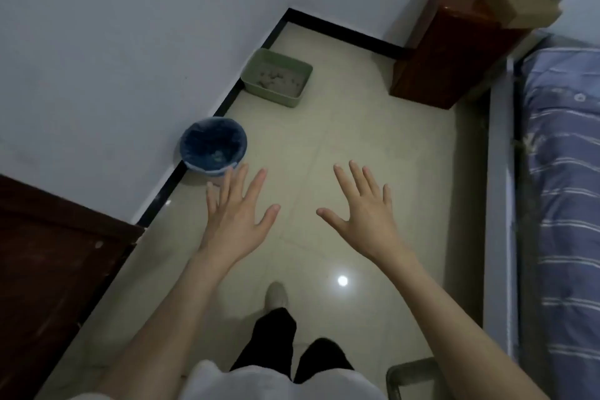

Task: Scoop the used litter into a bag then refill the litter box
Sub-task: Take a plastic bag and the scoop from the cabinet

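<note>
Glossy tile floor [373, 146]; plastic litter box [293, 100]; varnished wood cabinet [448, 52]

Open floor [373, 114] between litter box [277, 77] and cabinet [454, 52].

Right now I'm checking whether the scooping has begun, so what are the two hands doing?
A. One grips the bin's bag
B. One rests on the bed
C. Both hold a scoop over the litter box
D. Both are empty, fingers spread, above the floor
D: the left hand and right hand are held out with straight, spread fingers and hold nothing, while the litter box sits farther off by the wall.
</note>
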`<state>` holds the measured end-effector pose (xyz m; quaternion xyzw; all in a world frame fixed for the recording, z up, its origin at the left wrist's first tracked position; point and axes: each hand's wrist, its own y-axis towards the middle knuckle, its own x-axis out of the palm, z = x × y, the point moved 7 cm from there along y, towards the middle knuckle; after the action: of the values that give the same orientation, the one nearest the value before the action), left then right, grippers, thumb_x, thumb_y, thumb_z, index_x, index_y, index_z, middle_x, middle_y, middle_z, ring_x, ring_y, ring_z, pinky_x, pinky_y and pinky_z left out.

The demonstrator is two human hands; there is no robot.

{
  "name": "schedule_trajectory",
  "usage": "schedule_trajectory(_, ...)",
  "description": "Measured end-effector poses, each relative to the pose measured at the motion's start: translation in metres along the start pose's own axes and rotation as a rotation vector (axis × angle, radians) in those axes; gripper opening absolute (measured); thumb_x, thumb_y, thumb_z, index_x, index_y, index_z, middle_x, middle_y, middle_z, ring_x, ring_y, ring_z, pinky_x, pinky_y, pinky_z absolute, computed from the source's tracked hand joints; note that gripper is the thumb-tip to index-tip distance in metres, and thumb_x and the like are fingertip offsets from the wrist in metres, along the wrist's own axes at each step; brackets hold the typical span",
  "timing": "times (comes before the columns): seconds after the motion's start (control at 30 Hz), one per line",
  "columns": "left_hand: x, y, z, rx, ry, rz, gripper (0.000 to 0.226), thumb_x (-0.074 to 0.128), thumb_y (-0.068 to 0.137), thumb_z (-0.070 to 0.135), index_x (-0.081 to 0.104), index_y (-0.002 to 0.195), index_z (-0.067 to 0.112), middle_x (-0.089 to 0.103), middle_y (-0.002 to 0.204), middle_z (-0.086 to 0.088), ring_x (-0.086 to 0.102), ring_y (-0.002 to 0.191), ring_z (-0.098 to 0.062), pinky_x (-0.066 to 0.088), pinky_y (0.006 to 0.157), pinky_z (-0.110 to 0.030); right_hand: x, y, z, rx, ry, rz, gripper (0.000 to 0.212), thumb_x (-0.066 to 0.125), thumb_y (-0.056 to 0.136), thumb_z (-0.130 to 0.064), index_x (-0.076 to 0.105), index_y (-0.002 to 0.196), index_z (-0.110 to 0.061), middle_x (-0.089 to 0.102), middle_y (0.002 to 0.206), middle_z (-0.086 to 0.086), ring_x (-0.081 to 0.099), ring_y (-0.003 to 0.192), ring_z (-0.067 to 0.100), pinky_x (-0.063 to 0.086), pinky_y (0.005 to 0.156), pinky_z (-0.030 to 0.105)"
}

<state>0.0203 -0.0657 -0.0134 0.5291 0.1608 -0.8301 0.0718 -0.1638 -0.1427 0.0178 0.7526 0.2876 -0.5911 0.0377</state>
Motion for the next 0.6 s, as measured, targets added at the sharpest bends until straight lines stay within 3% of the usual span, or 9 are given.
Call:
schedule_trajectory(0.23,-0.016,0.106,0.034,0.105,0.065,0.006,0.077,0.009,0.079,0.067,0.004,0.148,0.033,-0.002,0.158,-0.001,-0.012,0.144,-0.021,-0.009,0.115,-0.050,-0.043,0.078,0.035,0.071,0.016,0.058,0.078,0.039,0.088,-0.062,-0.002,0.149,-0.034,-0.006,0.159,-0.002,-0.010,0.146,0.019,-0.001,0.117,0.050)
schedule_trajectory(0.43,-0.013,0.195,0.087,0.188,0.119,-0.056,0.071,0.017,0.084,0.060,0.002,0.148,0.034,-0.005,0.158,0.001,-0.013,0.144,-0.020,-0.012,0.112,-0.048,-0.079,0.144,0.087,0.135,0.064,0.104,0.078,0.039,0.088,-0.062,-0.001,0.149,-0.034,-0.006,0.159,-0.002,-0.010,0.146,0.019,-0.002,0.116,0.050)
schedule_trajectory(0.6,0.000,0.282,0.143,0.212,0.143,-0.053,0.075,0.008,0.080,0.066,0.003,0.148,0.034,-0.003,0.158,0.000,-0.010,0.144,-0.022,-0.007,0.114,-0.050,-0.110,0.211,0.154,0.163,0.056,0.112,0.079,0.038,0.088,-0.063,-0.003,0.148,-0.035,-0.007,0.158,-0.003,-0.010,0.146,0.019,-0.002,0.116,0.050)
